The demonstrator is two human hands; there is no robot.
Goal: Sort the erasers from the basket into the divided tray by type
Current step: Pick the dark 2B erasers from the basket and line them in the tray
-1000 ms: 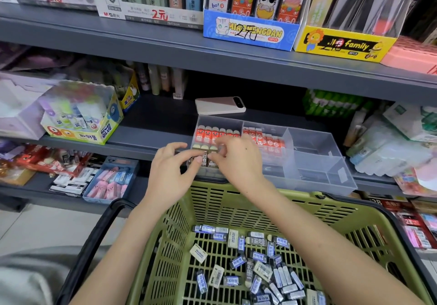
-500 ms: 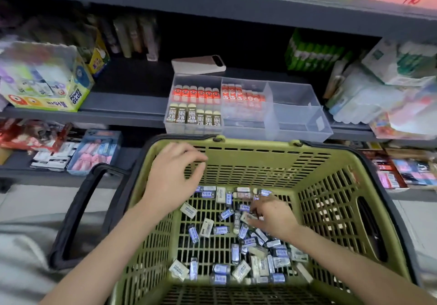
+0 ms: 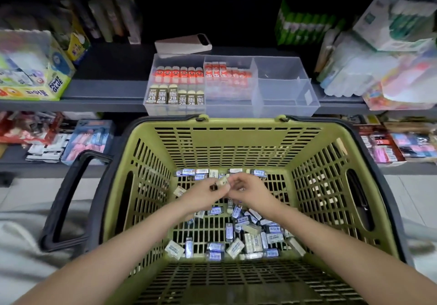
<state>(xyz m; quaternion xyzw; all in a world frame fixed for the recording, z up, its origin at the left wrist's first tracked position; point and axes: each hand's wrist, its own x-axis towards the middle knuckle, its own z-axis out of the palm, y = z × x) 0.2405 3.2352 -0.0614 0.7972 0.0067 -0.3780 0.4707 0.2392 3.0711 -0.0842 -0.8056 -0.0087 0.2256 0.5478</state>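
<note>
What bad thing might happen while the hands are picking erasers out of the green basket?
1. The left hand pinches a small eraser by its fingertips while the right hand crowds it; it might slip back into the pile.
2. The green basket has slotted walls and floor, so a dropped eraser may wedge or fall through.
3. The loose erasers look alike, so one could land in the wrong divided tray compartment.

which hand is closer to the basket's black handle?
Left. The left hand is over the basket's middle, on the handle side; the right hand sits just beyond it, farther from the handle.
</note>
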